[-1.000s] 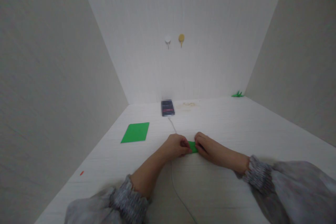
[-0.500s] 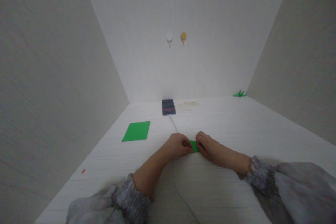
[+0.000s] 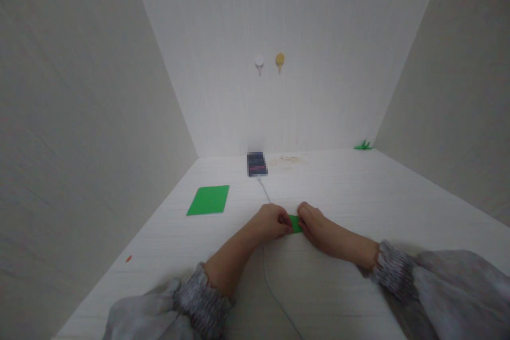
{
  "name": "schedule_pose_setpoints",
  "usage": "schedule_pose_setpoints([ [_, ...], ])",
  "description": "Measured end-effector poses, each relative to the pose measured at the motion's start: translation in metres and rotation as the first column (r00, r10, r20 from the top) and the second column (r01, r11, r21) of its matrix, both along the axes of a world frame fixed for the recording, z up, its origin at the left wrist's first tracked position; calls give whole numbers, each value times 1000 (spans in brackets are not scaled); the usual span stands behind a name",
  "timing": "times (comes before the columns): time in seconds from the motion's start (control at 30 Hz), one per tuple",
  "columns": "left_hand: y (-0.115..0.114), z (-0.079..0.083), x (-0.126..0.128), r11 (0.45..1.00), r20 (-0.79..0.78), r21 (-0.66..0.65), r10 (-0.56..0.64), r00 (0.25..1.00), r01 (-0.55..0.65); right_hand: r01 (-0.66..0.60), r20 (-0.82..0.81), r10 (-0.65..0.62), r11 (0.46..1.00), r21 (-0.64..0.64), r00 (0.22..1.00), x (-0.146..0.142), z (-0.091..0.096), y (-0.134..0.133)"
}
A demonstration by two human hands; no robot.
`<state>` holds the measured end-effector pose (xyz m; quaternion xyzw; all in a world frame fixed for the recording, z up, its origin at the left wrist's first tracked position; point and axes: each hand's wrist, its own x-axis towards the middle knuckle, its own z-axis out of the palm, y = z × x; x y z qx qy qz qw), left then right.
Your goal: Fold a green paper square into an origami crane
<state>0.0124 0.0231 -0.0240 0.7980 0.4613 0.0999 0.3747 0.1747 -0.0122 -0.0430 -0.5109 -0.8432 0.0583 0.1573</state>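
Note:
Between my two hands is a small piece of green paper (image 3: 295, 223), mostly covered by my fingers. My left hand (image 3: 274, 222) pinches its left end, thumb and fingers closed together. At the other end, my right hand (image 3: 312, 221) is closed on the paper with bent fingers. How the paper is folded under the fingers is hidden. A flat green square sheet of paper (image 3: 209, 200) lies on the white table to the left of my hands.
A dark, blurred-out device (image 3: 257, 164) sits near the back wall, with a white cable (image 3: 274, 296) running from it under my left hand to the front. Green folded pieces (image 3: 363, 146) lie in the back right corner. A small orange-red bit (image 3: 128, 258) is at left. Two hooks (image 3: 280, 59) hang on the wall.
The whole view has shifted slightly. Both hands keep their hold on the green paper in nearly the same position.

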Motion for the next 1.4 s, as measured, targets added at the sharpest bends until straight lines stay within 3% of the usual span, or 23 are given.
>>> schedule_pose_setpoints([
  [0.23,-2,4,-1,992,-64,113,-53,997,60,-3,-28,3,1000,7,1000,0,1,-1],
  [0.43,-4,6,5,981,-93,192,-13,996,30,-3,-40,2,1000,-21,999,-2,4,-1],
  [0.7,-4,5,7,979,-138,205,4,990,24,0,-53,-1,999,-32,999,-1,4,-1],
  [1.03,-4,5,5,982,-87,190,2,996,15,18,-9,-18,1000,-3,1000,-2,1,0],
  [1.4,-8,11,-8,967,-108,251,-22,994,48,-85,-22,86,996,39,996,2,-2,7],
])
